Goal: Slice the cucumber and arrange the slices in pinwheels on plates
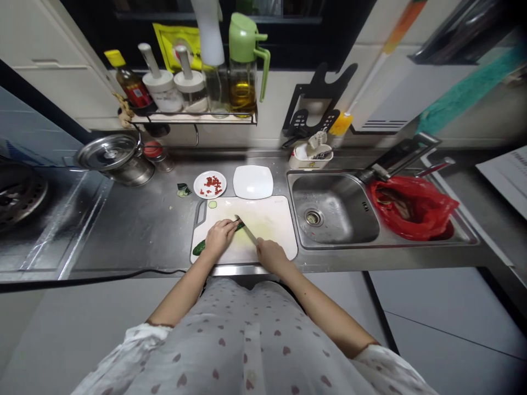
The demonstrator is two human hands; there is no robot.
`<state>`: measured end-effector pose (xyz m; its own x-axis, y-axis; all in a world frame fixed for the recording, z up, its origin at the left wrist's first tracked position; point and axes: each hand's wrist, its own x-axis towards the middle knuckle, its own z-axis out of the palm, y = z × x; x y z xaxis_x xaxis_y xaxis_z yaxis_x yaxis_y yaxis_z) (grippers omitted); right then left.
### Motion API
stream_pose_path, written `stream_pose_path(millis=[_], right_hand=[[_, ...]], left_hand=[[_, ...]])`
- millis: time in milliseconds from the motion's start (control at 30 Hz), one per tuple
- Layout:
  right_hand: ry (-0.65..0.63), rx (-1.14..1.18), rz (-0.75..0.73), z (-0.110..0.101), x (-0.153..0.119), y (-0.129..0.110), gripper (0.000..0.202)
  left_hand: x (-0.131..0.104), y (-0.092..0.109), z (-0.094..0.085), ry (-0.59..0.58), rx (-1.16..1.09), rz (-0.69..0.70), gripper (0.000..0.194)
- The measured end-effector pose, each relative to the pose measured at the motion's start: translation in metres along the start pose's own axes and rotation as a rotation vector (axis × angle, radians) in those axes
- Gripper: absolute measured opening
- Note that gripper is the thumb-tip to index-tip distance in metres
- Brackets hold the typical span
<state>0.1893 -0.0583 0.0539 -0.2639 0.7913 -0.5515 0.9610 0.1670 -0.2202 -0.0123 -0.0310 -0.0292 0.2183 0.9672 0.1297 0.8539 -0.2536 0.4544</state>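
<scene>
A dark green cucumber (199,248) lies slantwise on the white cutting board (284,216). My left hand (220,239) is closed over its middle, and its far end shows past my fingers. My right hand (270,255) grips the handle of a kitchen knife (248,232). The blade points away to the upper left and meets the cucumber's far end, close to my left fingertips. A pale round cucumber slice (212,204) rests at the board's top left corner. Behind the board are a white plate (252,182) and a small dish (198,186) of chopped red pieces.
A sink (337,233) adjoins the board on the right, with a red plastic bag (415,208) in its far side. Dark green scraps (183,190) lie left of the dish. A lidded steel pot (127,164) stands farther left. Bottles and jars fill the wall rack (193,118).
</scene>
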Motion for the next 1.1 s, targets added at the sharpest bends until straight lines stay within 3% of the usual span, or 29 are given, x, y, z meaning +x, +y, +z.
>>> stream_pose_path(millis=[300,700,1100], right_hand=[[-0.025,0.002,-0.004,-0.005,0.000,0.004,0.028],[0.019,-0.021,-0.025,-0.001,0.021,-0.009,0.029],[-0.015,-0.020,-0.027,-0.001,0.004,0.003,0.029]], left_hand=[[0.001,-0.002,0.001,-0.016,-0.020,-0.008,0.030],[0.001,-0.001,0.001,-0.001,-0.016,0.003,0.030],[0.001,-0.001,0.003,0.026,-0.013,0.022,0.027]])
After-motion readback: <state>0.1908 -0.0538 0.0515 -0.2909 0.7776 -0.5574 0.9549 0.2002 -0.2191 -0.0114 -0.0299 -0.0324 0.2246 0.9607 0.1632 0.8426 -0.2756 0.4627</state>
